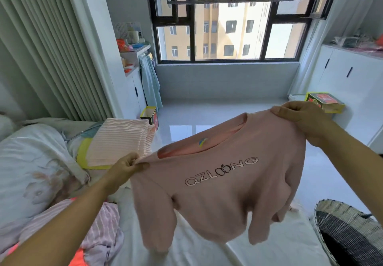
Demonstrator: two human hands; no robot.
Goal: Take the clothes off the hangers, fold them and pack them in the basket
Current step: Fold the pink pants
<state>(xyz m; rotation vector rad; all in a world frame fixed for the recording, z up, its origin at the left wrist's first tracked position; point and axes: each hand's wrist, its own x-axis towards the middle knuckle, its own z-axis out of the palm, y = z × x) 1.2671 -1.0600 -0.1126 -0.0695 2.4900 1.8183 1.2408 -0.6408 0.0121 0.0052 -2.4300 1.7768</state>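
I hold a pink sweatshirt (223, 183) up in the air over the bed (196, 249), its front with the lettering facing me. My left hand (126, 167) pinches one shoulder, and my right hand (298, 116) grips the other, higher and farther out. The sleeves hang loose below. On the bed to my left lie a folded pink ribbed cloth (118, 141), a striped garment (99, 230) and a white quilt (31, 162). The woven basket (348, 224) stands near right, at the frame's edge. Beyond is a glossy white floor (207, 116), a dark-framed window (228, 21), white cabinets (348, 73) on the right and pleated curtains (37, 48) on the left.
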